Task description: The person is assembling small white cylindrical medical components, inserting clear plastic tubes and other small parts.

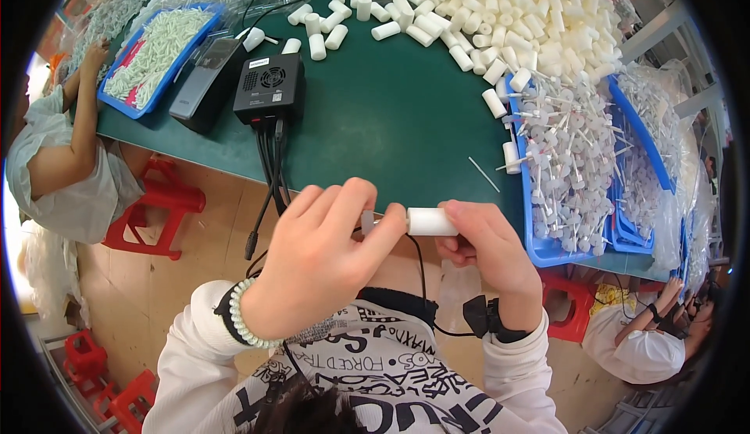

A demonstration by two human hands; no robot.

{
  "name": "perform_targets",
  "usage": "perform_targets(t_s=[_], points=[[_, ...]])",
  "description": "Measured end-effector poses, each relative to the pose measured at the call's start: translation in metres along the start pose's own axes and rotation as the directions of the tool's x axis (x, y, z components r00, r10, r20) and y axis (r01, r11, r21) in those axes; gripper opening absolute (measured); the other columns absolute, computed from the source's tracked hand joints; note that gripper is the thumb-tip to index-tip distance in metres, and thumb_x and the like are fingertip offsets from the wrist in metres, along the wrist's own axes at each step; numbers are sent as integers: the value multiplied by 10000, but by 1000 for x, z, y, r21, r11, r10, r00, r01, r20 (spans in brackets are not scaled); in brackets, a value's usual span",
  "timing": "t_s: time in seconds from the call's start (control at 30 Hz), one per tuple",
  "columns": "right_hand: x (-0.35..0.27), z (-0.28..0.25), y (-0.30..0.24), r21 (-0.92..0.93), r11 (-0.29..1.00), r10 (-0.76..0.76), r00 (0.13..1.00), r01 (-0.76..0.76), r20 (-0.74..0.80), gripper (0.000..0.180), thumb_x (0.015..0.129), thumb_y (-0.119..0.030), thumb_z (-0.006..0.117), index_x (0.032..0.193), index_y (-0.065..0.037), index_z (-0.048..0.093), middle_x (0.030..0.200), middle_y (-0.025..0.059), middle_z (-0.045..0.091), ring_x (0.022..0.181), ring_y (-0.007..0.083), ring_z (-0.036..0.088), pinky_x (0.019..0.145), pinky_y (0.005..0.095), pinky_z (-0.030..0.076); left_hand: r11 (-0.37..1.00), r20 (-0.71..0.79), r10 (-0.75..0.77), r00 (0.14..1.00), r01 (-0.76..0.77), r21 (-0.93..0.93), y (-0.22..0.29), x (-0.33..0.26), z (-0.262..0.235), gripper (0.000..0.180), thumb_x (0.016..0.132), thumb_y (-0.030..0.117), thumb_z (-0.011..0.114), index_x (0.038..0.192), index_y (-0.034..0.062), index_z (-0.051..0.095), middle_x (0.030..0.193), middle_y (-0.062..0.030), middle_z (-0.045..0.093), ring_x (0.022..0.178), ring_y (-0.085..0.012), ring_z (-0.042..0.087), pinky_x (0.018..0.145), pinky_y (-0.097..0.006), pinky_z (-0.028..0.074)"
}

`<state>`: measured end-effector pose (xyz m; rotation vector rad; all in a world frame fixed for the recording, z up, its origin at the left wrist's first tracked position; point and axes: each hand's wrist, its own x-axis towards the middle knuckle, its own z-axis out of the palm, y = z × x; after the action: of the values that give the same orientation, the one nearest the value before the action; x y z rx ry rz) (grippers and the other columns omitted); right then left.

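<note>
My right hand (488, 246) grips a short white plastic cylinder (432, 221) held level in front of my chest. My left hand (328, 258) pinches a small white pump piece (369, 221) against the cylinder's left end; most of that piece is hidden by my fingers. Both hands hover just over the near edge of the green table (383, 121). A bead bracelet sits on my left wrist, a black band on my right.
A pile of white cylinders (500, 12) covers the table's far right. A blue tray (547, 250) of white pump pieces lies to my right, another blue tray (156, 51) at the far left. A black box (269, 86) with cables stands mid-table. Other people sit left and lower right; red stools below.
</note>
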<state>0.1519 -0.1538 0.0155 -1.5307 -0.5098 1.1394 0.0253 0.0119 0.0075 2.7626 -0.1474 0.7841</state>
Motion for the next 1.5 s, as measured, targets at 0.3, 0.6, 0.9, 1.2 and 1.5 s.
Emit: perform_targets(t_s=[0.3,0.6,0.9,1.2,1.5], points=[[2,13,15,-81,940,-342,897,333,-280,205,948,-174,466,994,-2,567,693,0,544,595,39,464,520,182,364,648,100,-362,927,327,-688,-6,3,4,316,682,-77,699,982,-18,619,941,-92,599,761,-140,601,655,-236,493],[-12,2,11,-247,906,-392,899,342,-193,263,787,-35,672,1035,-7,588,846,65,674,715,78,622,621,200,476,636,111,-300,948,285,-717,-7,6,6,291,666,-52,723,945,-3,658,876,-104,636,756,-168,632,643,-243,502],[-4,13,20,9,881,-445,837,472,-317,263,746,20,704,999,43,640,917,104,659,787,135,638,684,240,527,738,-32,-278,960,192,-648,-2,5,13,323,646,-20,752,958,25,679,858,-91,645,715,-167,633,580,-236,505],[-7,14,11,-61,904,-418,846,423,-332,332,733,37,706,1056,55,629,869,119,674,743,140,653,672,221,525,773,-125,-223,967,97,-627,-4,3,13,310,630,-53,745,923,24,680,875,-97,651,763,-185,651,599,-246,528],[3,25,3,-277,853,-513,808,442,-289,317,720,17,726,1025,50,646,850,119,683,731,145,661,676,236,549,694,-64,-322,945,189,-694,-15,1,3,285,639,-52,745,907,-21,652,880,-144,667,734,-212,656,629,-266,540]])
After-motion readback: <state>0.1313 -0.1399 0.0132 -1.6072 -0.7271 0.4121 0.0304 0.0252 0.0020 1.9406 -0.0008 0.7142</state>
